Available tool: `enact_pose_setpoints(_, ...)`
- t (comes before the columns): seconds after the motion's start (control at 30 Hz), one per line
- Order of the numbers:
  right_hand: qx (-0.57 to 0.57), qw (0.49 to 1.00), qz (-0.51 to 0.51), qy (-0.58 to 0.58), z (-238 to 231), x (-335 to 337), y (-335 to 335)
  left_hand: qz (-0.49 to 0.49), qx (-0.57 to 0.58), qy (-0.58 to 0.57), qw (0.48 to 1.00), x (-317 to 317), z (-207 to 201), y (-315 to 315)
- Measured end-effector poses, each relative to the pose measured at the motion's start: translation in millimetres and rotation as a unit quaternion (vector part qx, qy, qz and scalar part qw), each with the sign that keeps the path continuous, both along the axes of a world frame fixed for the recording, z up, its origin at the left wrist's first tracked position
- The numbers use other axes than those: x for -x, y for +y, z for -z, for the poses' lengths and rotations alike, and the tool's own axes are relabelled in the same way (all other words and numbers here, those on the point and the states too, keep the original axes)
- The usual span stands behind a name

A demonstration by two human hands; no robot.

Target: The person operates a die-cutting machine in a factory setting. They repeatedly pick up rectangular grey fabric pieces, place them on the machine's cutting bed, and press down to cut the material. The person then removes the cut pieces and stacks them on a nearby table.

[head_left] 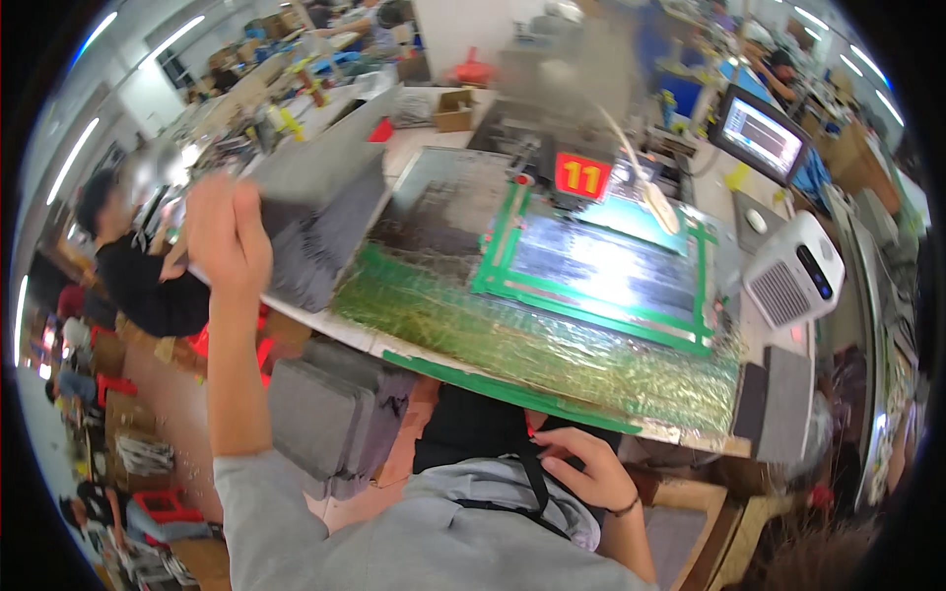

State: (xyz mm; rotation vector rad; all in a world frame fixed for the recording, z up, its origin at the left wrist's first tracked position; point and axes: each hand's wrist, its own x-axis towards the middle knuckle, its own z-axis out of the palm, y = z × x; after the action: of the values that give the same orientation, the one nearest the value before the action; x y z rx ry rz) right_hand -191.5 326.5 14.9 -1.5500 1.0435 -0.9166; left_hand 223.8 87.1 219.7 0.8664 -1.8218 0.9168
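My left hand (229,234) is raised at the left, its fingers pressed together at the edge of a thin grey sheet (330,153). That sheet is lifted and smeared by motion over a pile of dark grey sheets (330,241). Low at the right, my right hand (591,473) rests near my lap beside a black strap (535,483). Its thumb and fingers are bent but apart, with nothing visible between them. In front of me, a flat work plate (493,266) with green tape borders lies on the table under a bright light.
A machine head with a red tag (581,177) and a white cable (631,148) stand over the plate. To the right are a screen (759,136), a white box-shaped device (796,271) and a mouse (756,221). A person in black (148,281) sits at the left.
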Motion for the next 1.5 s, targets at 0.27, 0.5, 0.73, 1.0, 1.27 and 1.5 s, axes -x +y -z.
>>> enact_pose_setpoints(0.27, -0.21, 0.851, 0.092, -0.473, 18.4, -28.6, -21.2, 0.403, -0.487, -0.053, 0.773, 196.6, 139.1, 114.6)
enact_pose_setpoints(0.5, -0.12, 0.865, 0.384, -0.3, 16.4, 56.0, 3.7, 0.143, -0.387, -0.041, 0.91, 196.3, 162.5, 64.7)
enact_pose_setpoints(0.73, -0.146, 0.846, 0.427, -0.283, 7.0, 101.4, -23.9, 0.042, -0.603, 0.032, 0.796, 190.0, 190.3, 11.9)
enact_pose_setpoints(1.0, -0.119, 0.865, 0.448, -0.193, 20.6, 134.6, -67.0, -0.009, -0.604, -0.035, 0.796, 217.0, 202.7, -25.4)
enact_pose_setpoints(1.27, -0.093, 0.872, 0.438, -0.197, 19.2, 140.1, -91.6, -0.054, -0.611, -0.052, 0.788, 222.2, 204.7, -39.1)
enact_pose_setpoints(1.5, -0.095, 0.877, 0.429, -0.194, 20.4, 145.1, -102.8, -0.053, -0.613, -0.043, 0.787, 222.3, 208.4, -45.0)
